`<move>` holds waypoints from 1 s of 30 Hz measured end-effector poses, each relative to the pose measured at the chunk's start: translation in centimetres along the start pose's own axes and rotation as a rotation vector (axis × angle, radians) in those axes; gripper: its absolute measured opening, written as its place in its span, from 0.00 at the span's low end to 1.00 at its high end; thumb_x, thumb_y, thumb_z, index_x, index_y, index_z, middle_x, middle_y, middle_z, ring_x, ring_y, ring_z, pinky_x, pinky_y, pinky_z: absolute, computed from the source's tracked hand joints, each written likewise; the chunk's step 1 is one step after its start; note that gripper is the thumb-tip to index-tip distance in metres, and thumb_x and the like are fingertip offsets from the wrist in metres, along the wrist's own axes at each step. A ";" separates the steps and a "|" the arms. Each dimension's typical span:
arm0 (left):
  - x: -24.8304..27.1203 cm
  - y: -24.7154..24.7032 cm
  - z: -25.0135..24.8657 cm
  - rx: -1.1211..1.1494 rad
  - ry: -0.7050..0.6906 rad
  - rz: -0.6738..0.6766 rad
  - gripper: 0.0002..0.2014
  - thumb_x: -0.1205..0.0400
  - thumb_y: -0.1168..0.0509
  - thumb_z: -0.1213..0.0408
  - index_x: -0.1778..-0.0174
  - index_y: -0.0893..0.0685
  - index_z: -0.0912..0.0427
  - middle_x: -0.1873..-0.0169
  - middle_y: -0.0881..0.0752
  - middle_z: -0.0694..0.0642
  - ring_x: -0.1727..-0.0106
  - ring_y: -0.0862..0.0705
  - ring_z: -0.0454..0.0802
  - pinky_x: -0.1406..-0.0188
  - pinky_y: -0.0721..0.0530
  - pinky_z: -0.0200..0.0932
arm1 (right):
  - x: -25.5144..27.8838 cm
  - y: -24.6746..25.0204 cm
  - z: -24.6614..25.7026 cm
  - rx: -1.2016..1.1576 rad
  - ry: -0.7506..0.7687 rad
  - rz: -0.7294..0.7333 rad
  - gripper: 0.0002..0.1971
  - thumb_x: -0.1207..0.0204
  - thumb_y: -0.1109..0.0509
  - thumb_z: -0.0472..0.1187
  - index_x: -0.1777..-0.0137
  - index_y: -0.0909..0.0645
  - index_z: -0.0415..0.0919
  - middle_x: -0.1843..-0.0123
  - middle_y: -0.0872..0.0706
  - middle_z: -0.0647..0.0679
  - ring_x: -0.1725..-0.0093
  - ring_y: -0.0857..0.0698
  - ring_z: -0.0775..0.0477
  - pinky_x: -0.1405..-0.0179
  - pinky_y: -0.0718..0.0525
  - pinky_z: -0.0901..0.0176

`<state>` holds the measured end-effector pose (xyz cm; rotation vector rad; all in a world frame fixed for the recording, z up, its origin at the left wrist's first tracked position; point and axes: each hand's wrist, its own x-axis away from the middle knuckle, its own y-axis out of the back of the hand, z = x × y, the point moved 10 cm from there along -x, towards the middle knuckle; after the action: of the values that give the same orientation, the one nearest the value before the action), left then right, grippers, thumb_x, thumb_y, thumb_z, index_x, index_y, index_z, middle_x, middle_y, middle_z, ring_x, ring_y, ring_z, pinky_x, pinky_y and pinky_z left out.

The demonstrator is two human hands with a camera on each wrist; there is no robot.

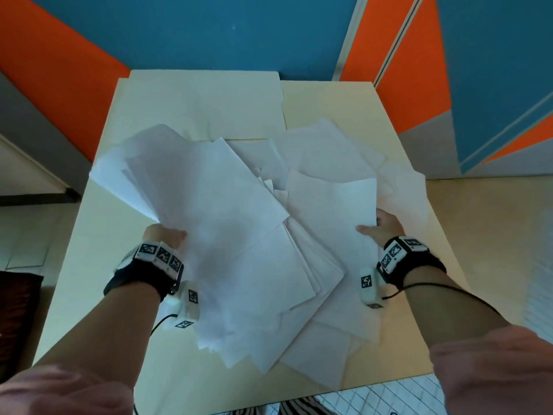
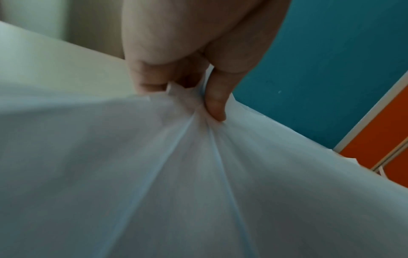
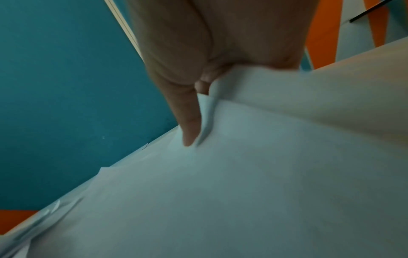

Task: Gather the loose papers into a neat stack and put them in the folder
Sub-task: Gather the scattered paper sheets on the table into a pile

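Note:
A messy spread of white papers [image 1: 263,235] covers the middle of the cream table [image 1: 98,265]. My left hand [image 1: 166,235] grips a bunch of sheets at their near left edge and holds them raised and fanned; in the left wrist view the thumb [image 2: 215,103] pinches creased papers [image 2: 176,174]. My right hand [image 1: 383,226] holds the right edge of other sheets; its thumb [image 3: 189,129] lies on top of the papers [image 3: 243,183], the fingers hidden under them. A manila folder [image 1: 203,106] lies flat at the table's far left, partly covered by papers.
A blue and orange wall [image 1: 209,31] stands right behind the table's far edge. Tiled floor [image 1: 389,396] shows past the near edge, and a dark object [image 1: 18,298] sits at the left. Wrist cameras with marker tags are strapped on both forearms.

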<state>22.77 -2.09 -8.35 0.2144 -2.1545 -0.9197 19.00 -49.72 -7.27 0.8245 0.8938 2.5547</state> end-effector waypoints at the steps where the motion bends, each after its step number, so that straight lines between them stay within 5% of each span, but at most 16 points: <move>1: 0.2 -0.2 0.0 -0.061 -0.015 0.029 0.14 0.17 0.41 0.62 0.60 0.22 0.71 0.58 0.18 0.65 0.33 0.20 0.60 0.49 0.23 0.42 | -0.4 -0.6 0.4 0.042 0.002 0.049 0.20 0.29 0.27 0.31 0.36 0.20 0.33 0.36 0.15 0.35 0.40 0.16 0.37 0.41 0.20 0.54; 2: -0.1 -0.3 0.3 -0.080 -0.010 0.036 0.16 0.17 0.41 0.62 0.66 0.24 0.71 0.61 0.19 0.65 0.34 0.20 0.62 0.47 0.24 0.44 | -0.7 -0.9 0.8 0.085 0.004 0.072 0.19 0.29 0.27 0.31 0.37 0.19 0.31 0.36 0.15 0.34 0.39 0.16 0.36 0.39 0.20 0.53; 6: -1.0 0.4 0.7 -0.063 -0.024 -0.039 0.17 0.20 0.35 0.66 0.41 0.21 0.75 0.35 0.20 0.72 0.32 0.21 0.66 0.38 0.24 0.52 | -1.7 3.3 3.2 0.084 0.075 -0.164 0.14 0.25 0.34 0.30 0.40 0.18 0.28 0.39 0.14 0.33 0.41 0.16 0.34 0.49 0.25 0.60; 11: -1.3 0.7 1.2 -0.098 -0.022 -0.061 0.21 0.20 0.36 0.64 0.38 0.23 0.78 0.38 0.18 0.73 0.38 0.19 0.67 0.42 0.23 0.52 | -1.6 9.2 7.6 -0.145 0.269 -0.483 0.14 0.21 0.37 0.33 0.40 0.19 0.27 0.41 0.14 0.33 0.46 0.18 0.44 0.45 0.22 0.52; 15: -1.4 0.6 1.5 -0.066 -0.023 -0.064 0.22 0.21 0.35 0.64 0.36 0.24 0.77 0.36 0.19 0.72 0.36 0.19 0.67 0.35 0.22 0.54 | -1.1 11.2 11.3 -0.300 0.324 -0.632 0.12 0.19 0.40 0.37 0.45 0.20 0.28 0.56 0.21 0.41 0.55 0.23 0.46 0.54 0.22 0.53; 17: -1.3 0.7 1.5 -0.042 -0.035 -0.076 0.21 0.22 0.35 0.65 0.36 0.22 0.75 0.38 0.17 0.72 0.38 0.18 0.67 0.36 0.20 0.57 | -1.0 12.3 11.9 -0.447 0.303 -0.701 0.15 0.19 0.41 0.37 0.38 0.21 0.31 0.49 0.19 0.46 0.48 0.20 0.51 0.50 0.19 0.64; 19: -1.2 0.7 1.4 -0.019 -0.047 -0.072 0.20 0.22 0.35 0.66 0.37 0.21 0.73 0.40 0.16 0.71 0.40 0.17 0.67 0.38 0.19 0.58 | -1.2 12.1 12.1 -0.558 0.242 -0.696 0.17 0.18 0.41 0.37 0.32 0.25 0.33 0.38 0.17 0.46 0.39 0.18 0.50 0.47 0.22 0.71; 21: -1.0 0.7 1.4 -0.009 -0.048 -0.066 0.19 0.22 0.35 0.65 0.38 0.20 0.72 0.41 0.15 0.70 0.41 0.17 0.67 0.40 0.18 0.56 | -1.4 10.0 12.6 -0.572 0.182 -0.624 0.18 0.18 0.40 0.37 0.30 0.26 0.33 0.32 0.19 0.41 0.33 0.20 0.45 0.41 0.24 0.64; 26: -0.7 0.6 1.2 0.021 -0.053 -0.029 0.19 0.21 0.36 0.66 0.37 0.20 0.72 0.40 0.16 0.71 0.40 0.17 0.66 0.39 0.19 0.55 | 0.7 0.6 12.7 -0.431 0.183 -0.431 0.16 0.21 0.39 0.30 0.35 0.22 0.31 0.34 0.17 0.35 0.34 0.19 0.38 0.43 0.27 0.62; 30: -0.8 0.6 1.3 0.108 -0.061 -0.042 0.22 0.15 0.44 0.60 0.31 0.25 0.73 0.33 0.21 0.71 0.32 0.22 0.67 0.34 0.26 0.54 | 2.6 -7.0 9.6 -0.370 0.025 -0.248 0.19 0.20 0.40 0.31 0.29 0.28 0.28 0.28 0.23 0.34 0.29 0.23 0.37 0.30 0.28 0.55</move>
<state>22.46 -0.60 -9.04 0.2890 -2.2656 -0.8442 23.52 -38.79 -4.60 0.5356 0.4703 2.4075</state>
